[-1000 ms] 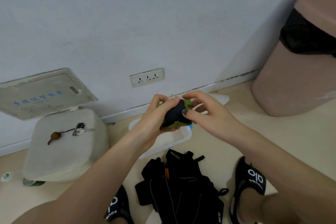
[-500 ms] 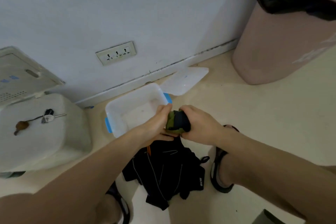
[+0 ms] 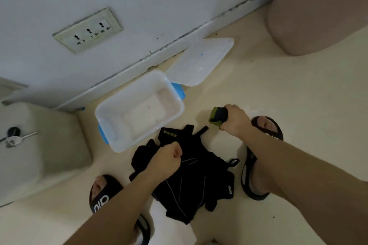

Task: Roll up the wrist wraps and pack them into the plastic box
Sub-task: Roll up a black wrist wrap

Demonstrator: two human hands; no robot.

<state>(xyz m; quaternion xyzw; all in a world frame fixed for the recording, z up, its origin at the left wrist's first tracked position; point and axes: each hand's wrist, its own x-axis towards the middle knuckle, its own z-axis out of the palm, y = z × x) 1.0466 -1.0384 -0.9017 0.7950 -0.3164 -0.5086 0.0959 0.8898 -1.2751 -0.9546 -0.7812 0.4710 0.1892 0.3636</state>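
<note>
Rolled wrist wrap (image 3: 218,116), black, green-edged, tightly wound

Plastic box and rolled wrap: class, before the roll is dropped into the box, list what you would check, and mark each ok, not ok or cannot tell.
1. Plastic box open, lid off beside it: ok.
2. Box interior free of items: ok.
3. Right hand grips rolled wrap: ok.
4. Roll over the box: not ok, it is right of it.
5. Roll's end fastened: cannot tell.
6. Left hand clear of the box, above the black wraps: ok.
</note>
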